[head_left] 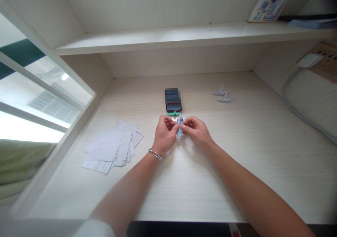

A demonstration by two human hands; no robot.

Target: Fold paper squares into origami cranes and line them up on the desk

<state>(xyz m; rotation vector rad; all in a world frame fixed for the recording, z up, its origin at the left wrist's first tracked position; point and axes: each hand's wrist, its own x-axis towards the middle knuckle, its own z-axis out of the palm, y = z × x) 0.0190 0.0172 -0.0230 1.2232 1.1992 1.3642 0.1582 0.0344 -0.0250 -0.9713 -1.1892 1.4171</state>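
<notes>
A small folded piece of paper (180, 133), narrow and pointed at both ends, is held upright between my two hands above the desk. My left hand (165, 131), with a chain bracelet at its wrist, pinches its left side between thumb and fingers. From the right, my right hand (197, 130) pinches the same paper, thumb against its middle. Just beyond the hands lies a phone (173, 102) in a green case. Several small folded paper figures (225, 98), with pointed wings like cranes, sit farther back on the right.
Loose paper sheets (105, 147) lie in a spread pile at the left of the desk (250, 153). A shelf (158, 42) crosses above the desk's back. At the right wall, a charger (310, 60) with a grey cable (297, 110) is plugged into an outlet. A window stands left.
</notes>
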